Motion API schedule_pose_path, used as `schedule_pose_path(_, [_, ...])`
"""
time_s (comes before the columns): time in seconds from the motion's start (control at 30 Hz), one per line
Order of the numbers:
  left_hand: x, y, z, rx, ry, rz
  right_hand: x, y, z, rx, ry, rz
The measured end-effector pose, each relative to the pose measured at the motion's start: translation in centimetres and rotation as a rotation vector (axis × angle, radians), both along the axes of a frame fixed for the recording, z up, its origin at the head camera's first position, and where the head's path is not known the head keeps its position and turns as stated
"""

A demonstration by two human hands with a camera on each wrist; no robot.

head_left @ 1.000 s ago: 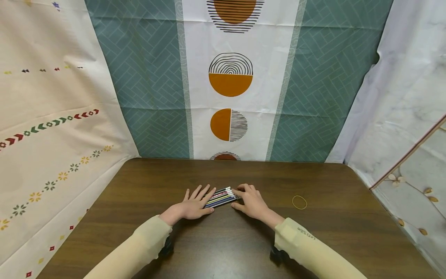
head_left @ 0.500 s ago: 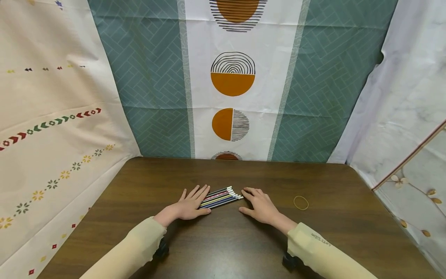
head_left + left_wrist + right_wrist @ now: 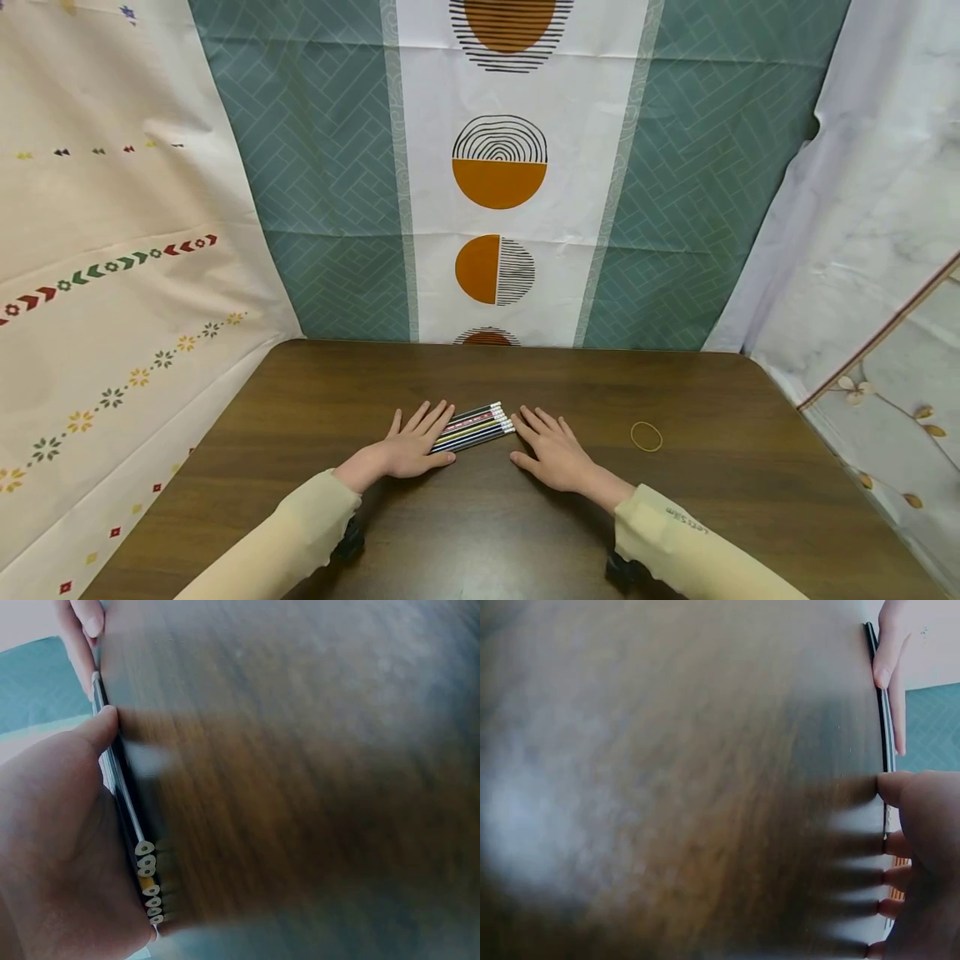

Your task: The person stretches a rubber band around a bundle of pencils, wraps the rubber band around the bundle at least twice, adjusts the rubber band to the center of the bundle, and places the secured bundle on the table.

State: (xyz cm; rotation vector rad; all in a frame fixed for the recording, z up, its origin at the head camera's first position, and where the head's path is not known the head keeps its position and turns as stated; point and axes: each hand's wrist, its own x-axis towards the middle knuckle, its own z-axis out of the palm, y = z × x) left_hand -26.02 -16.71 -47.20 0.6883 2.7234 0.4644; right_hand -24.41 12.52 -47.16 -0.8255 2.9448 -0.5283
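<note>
A row of several pencils (image 3: 472, 426) lies side by side on the dark wooden table (image 3: 675, 517), white eraser ends pointing right. My left hand (image 3: 417, 439) lies flat with straight fingers resting on the pencils' left ends. In the left wrist view the palm (image 3: 60, 847) covers the pencils (image 3: 148, 881), with the thumb along their edge. My right hand (image 3: 551, 446) lies flat on the table, fingers spread, its fingertips just right of the eraser ends. The right wrist view shows that hand (image 3: 922, 855) beside the thin pencil row (image 3: 887, 735).
A yellow rubber band (image 3: 646, 436) lies on the table to the right of my right hand. Patterned cloths hang behind the table and on both sides. Both sleeves are cream coloured.
My right hand drew its curled fingers back from the eraser ends, then laid them flat and spread just beside the pencils. My left hand stayed on the pencils.
</note>
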Motion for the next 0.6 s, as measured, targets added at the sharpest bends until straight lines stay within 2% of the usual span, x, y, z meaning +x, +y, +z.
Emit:
schedule_pose_path(0.2, [0.2,0.2,0.5,0.005,-0.010,-0.017,0.0,-0.3,0.0,0.002,-0.022,-0.012])
schedule_pose_path(0.4, [0.4,0.3,0.7,0.003,0.011,-0.017,-0.7,-0.3,-0.2,0.006,-0.019,0.000])
schedule_pose_path(0.6, [0.5,0.5,1.1,-0.027,0.017,-0.013,-1.5,-0.7,-0.2,0.059,-0.074,0.007])
